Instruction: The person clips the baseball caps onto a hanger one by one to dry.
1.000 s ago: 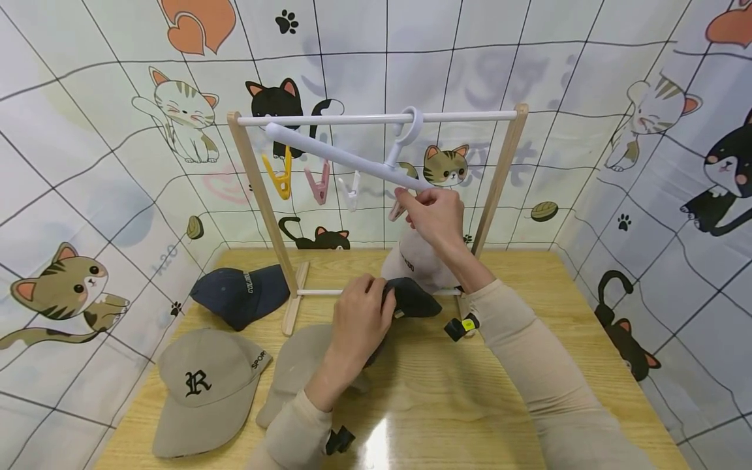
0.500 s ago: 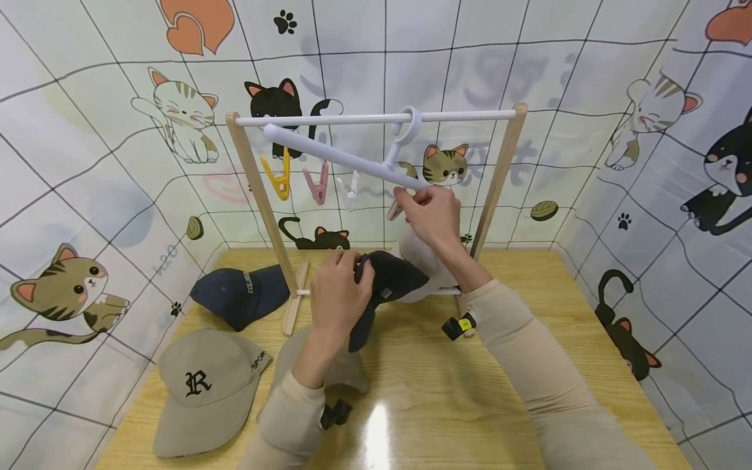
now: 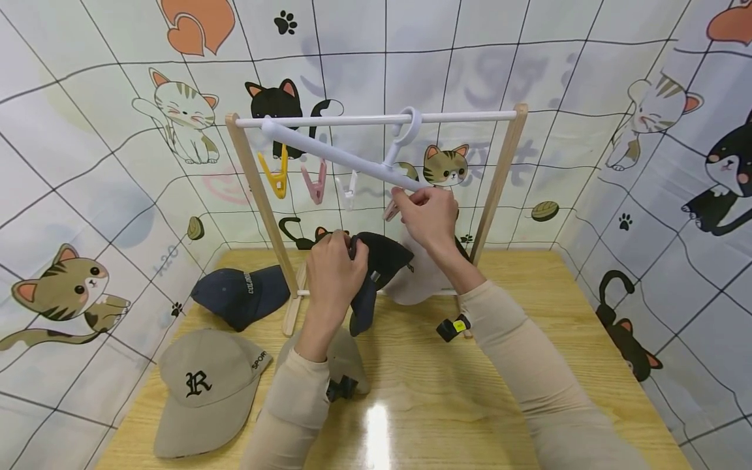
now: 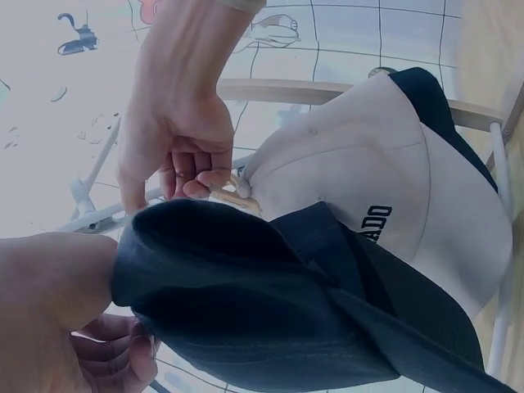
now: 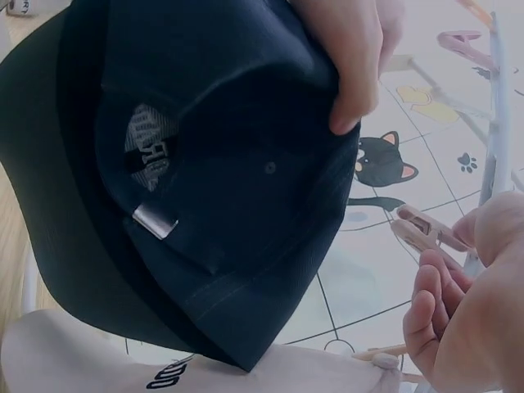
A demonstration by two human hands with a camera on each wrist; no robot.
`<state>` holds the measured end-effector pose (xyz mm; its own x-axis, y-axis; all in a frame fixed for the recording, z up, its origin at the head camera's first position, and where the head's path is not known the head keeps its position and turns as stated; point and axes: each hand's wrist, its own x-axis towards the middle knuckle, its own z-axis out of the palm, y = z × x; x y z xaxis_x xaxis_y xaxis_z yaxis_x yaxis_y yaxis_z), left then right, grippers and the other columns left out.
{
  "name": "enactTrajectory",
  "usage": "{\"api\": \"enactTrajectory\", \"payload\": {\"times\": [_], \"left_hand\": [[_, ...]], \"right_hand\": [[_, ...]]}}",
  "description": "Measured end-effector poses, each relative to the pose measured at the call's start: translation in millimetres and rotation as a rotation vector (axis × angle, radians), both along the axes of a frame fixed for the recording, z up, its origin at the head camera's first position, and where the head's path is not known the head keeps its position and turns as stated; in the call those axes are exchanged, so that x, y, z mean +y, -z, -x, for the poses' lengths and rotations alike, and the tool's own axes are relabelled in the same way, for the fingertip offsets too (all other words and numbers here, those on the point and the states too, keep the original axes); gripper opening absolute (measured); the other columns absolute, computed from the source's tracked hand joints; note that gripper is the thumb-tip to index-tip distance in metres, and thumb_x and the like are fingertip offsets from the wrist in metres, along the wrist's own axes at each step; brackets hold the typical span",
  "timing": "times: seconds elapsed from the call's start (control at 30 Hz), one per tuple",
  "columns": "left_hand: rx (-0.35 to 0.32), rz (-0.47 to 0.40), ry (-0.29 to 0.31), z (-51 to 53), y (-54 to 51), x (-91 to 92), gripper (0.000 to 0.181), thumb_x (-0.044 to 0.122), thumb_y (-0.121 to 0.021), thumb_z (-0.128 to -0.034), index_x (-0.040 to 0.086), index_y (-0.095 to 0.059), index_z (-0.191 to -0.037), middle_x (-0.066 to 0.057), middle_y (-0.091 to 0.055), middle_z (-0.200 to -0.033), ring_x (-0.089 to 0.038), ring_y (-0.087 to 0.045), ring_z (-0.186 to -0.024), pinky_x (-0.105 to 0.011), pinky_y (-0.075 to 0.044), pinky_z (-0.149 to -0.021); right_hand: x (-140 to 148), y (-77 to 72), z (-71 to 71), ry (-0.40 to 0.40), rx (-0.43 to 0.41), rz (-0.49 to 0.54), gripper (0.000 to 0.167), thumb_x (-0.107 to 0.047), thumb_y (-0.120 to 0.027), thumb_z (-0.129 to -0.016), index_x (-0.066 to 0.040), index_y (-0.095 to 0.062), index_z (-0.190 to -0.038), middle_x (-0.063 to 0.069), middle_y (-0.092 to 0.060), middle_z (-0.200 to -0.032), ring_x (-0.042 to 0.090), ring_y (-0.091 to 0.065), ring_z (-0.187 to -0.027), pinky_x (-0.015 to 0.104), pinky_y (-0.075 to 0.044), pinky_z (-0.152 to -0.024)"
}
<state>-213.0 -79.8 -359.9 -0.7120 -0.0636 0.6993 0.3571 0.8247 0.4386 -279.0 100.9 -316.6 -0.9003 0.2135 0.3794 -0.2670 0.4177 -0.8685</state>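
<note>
My left hand (image 3: pixel 336 273) pinches a dark cap (image 3: pixel 384 260) by its edge below the hanger; the cap's inside faces the right wrist view. My right hand (image 3: pixel 431 219) pinches a pale pink clip (image 3: pixel 391 209) under the low right end of the lavender hanger (image 3: pixel 335 154), which hooks over the rack's top bar and tilts down to the right. Behind the dark cap, a pale cap (image 4: pixel 344 164) with dark lettering hangs beside my right hand. Yellow (image 3: pixel 276 175), pink (image 3: pixel 315 183) and white (image 3: pixel 349 189) clips hang from the hanger.
At the left on the wooden table (image 3: pixel 411 391) lie a navy cap (image 3: pixel 226 294) and a beige cap (image 3: pixel 202 385) with a letter R. Another beige cap (image 3: pixel 349 359) is partly under my left forearm. The rack's wooden posts (image 3: pixel 498 179) stand either side.
My left hand has moved up and to the left with the dark cap, lifting it towards the clips. My right hand stays nearly where it was at the clip.
</note>
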Motion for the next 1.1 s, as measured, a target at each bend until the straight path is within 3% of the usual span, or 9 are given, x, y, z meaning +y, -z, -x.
{"api": "enactTrajectory", "payload": {"times": [0.27,0.43,0.63,0.83,1.1], "left_hand": [[-0.004,-0.015,-0.058,10.7,-9.3,-7.1,0.029,0.013,-0.07,-0.1033,-0.001,-0.065,-0.078,-0.014,-0.057,-0.064,-0.035,-0.059,-0.054,-0.043,-0.042,-0.054],[0.028,-0.032,-0.079,18.6,-14.3,-8.0,0.03,0.013,-0.071,-0.1044,-0.001,-0.065,-0.079,-0.016,-0.06,-0.065,-0.038,-0.061,-0.056,-0.046,-0.044,-0.055],[0.05,-0.035,-0.054,28.9,-6.3,1.0,0.031,0.012,-0.071,-0.1035,-0.001,-0.064,-0.076,-0.016,-0.058,-0.062,-0.038,-0.059,-0.053,-0.041,-0.037,-0.054],[0.076,-0.04,-0.038,35.8,2.2,10.5,0.031,0.012,-0.073,-0.101,0.0,-0.064,-0.073,-0.014,-0.057,-0.059,-0.035,-0.057,-0.049,-0.037,-0.033,-0.053],[0.114,-0.029,-0.011,37.8,3.0,20.7,0.028,0.012,-0.075,-0.0991,-0.001,-0.067,-0.076,-0.016,-0.062,-0.062,-0.034,-0.06,-0.051,-0.043,-0.044,-0.053]], "right_hand": [[-2,1.9,1.6,0.003,0.039,-0.015,0.044,-0.046,-0.078,-0.1,-0.008,-0.084,-0.079,0.003,-0.077,-0.066,0.021,-0.07,-0.074,0.033,-0.045,-0.061],[-2,2.2,3.1,0.003,0.054,-0.009,0.043,-0.047,-0.078,-0.1,-0.01,-0.084,-0.078,0.004,-0.078,-0.066,0.021,-0.07,-0.071,0.034,-0.047,-0.069],[-6,3.5,3.3,0.0,0.081,-0.007,0.043,-0.045,-0.078,-0.101,-0.009,-0.083,-0.078,0.005,-0.077,-0.065,0.021,-0.069,-0.065,0.032,-0.048,-0.064],[-10,4.1,2.7,0.017,0.094,-0.006,0.043,-0.042,-0.078,-0.101,-0.007,-0.083,-0.076,0.008,-0.075,-0.065,0.024,-0.068,-0.071,0.033,-0.044,-0.065],[-15,4.0,4.7,0.058,0.159,0.009,0.042,-0.04,-0.077,-0.101,-0.009,-0.082,-0.073,0.01,-0.076,-0.065,0.027,-0.066,-0.067,0.034,-0.041,-0.063]]}}
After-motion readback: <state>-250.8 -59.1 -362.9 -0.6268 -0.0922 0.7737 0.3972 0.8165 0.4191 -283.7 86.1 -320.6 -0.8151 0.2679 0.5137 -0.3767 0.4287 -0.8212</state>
